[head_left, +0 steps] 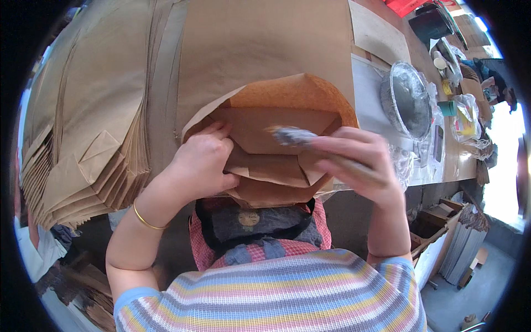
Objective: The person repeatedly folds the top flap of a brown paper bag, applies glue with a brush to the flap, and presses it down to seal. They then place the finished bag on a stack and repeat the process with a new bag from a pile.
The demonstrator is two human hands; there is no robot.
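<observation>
A large brown paper bag [265, 123] lies in front of me with its near end opened out, showing folded flaps inside. My left hand [206, 157] is closed on the left side of that opening, fingers tucked over the paper. In my right hand [359, 160] is a paste brush [296, 137], its wooden handle gripped between thumb and fingers. The brush's whitish, paste-smeared head points left over the bag's opening; whether it touches the paper I cannot tell. The right hand is slightly blurred.
Stacked brown paper bags [88, 182] with folded ends fan out on the left. A round metal basin [407, 102] smeared with grey-white paste stands at right, near a green cup [447, 108] and plastic bags [466, 119]. A wooden crate [440, 227] sits below the table at right.
</observation>
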